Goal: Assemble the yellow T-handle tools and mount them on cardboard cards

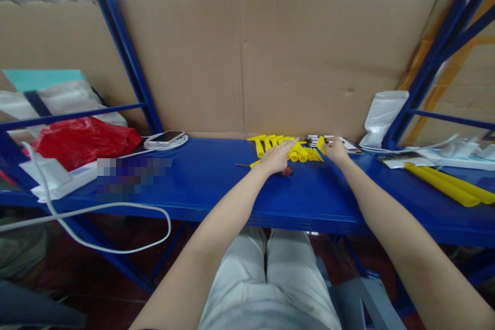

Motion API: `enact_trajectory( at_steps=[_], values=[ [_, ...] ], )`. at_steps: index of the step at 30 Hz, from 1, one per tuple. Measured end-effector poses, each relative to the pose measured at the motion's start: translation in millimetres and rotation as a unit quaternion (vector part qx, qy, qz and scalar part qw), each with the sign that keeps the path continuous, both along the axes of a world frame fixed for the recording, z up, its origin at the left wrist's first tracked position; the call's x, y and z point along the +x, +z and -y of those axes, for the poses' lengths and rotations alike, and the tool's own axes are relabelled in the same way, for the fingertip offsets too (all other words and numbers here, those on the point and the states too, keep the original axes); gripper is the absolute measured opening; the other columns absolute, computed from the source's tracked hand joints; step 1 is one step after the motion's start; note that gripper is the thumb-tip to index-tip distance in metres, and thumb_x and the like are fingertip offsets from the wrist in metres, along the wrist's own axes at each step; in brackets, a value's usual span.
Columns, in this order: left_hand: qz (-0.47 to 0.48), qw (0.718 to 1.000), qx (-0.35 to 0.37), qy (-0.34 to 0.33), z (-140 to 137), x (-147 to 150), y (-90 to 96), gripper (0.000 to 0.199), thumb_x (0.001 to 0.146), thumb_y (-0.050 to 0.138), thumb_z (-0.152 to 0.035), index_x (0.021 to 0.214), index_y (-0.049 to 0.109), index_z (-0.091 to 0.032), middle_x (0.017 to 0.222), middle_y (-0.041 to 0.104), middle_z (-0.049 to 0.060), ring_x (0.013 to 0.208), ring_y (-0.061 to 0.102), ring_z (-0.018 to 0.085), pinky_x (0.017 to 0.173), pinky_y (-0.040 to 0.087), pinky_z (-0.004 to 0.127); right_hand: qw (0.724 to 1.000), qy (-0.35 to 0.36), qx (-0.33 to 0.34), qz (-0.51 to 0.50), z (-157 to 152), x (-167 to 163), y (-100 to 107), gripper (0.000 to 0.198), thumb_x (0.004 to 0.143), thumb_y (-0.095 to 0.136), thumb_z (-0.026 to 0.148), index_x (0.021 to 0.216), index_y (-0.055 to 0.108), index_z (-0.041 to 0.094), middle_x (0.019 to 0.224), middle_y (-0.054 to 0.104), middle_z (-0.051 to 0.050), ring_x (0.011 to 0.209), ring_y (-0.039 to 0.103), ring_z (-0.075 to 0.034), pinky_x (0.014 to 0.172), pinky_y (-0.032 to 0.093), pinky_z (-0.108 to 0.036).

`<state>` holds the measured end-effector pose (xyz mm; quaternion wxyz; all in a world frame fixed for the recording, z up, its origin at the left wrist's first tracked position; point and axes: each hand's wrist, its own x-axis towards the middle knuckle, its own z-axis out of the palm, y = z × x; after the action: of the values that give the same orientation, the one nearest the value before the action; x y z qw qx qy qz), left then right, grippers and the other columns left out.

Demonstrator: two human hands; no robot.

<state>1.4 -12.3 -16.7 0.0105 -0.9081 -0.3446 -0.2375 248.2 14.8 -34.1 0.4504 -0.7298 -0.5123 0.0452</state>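
My left hand (275, 159) lies over a row of yellow T-shaped plastic parts (258, 145), fingers stretched forward; it covers some of them. Under and beside it is a screwdriver (286, 171) with a red and black handle, its thin shaft pointing left. My right hand (335, 150) is closed, pinching a small yellow plastic piece (320, 145) at its fingertips. Between the hands sit several short yellow tubes (294, 156) and small pointed yellow pieces (314, 154). Black-and-white packets (350, 146) lie behind my right hand, partly hidden.
A phone (168, 137) rests on a coiled white cable at the back left. Further left are a red plastic bag (88, 140) and a white power strip (69, 181) with a looping cord. Long yellow tubes (444, 184) lie right. Cardboard (294, 62) walls the back of the blue table (216, 185).
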Motion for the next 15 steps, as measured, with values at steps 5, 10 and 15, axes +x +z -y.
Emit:
enact_trajectory(
  at_steps=[5,10,15],
  values=[
    [0.007,1.0,-0.002,0.002,-1.2,0.0,-0.8,0.078,0.077,0.04,0.003,0.148,0.029,-0.026,0.152,0.038,0.002,0.139,0.034,0.017,0.113,0.033,0.036,0.992,-0.032,-0.099,0.07,0.2,8.0,-5.7,0.036,0.08,0.054,0.017,0.114,0.061,0.009,0.093,0.07,-0.014,0.083,0.068,-0.024,0.071,0.051,-0.031],
    [0.009,1.0,-0.005,0.001,-0.2,0.3,0.3,0.074,0.078,0.038,0.003,0.147,0.032,-0.023,0.151,0.039,0.003,0.14,0.033,0.016,0.113,0.034,0.034,0.975,-0.015,-0.145,0.169,3.6,-0.8,-3.0,0.035,0.08,0.053,0.017,0.111,0.066,0.01,0.102,0.071,-0.016,0.096,0.067,-0.025,0.079,0.049,-0.03],
    [0.013,1.0,-0.006,0.001,0.1,0.6,0.6,0.074,0.078,0.038,0.003,0.147,0.032,-0.023,0.151,0.039,0.004,0.139,0.035,0.017,0.112,0.035,0.036,0.942,0.013,-0.186,0.278,12.8,-10.3,2.0,0.031,0.085,0.046,0.019,0.103,0.071,0.013,0.107,0.07,-0.017,0.101,0.065,-0.024,0.082,0.047,-0.027]
  ],
)
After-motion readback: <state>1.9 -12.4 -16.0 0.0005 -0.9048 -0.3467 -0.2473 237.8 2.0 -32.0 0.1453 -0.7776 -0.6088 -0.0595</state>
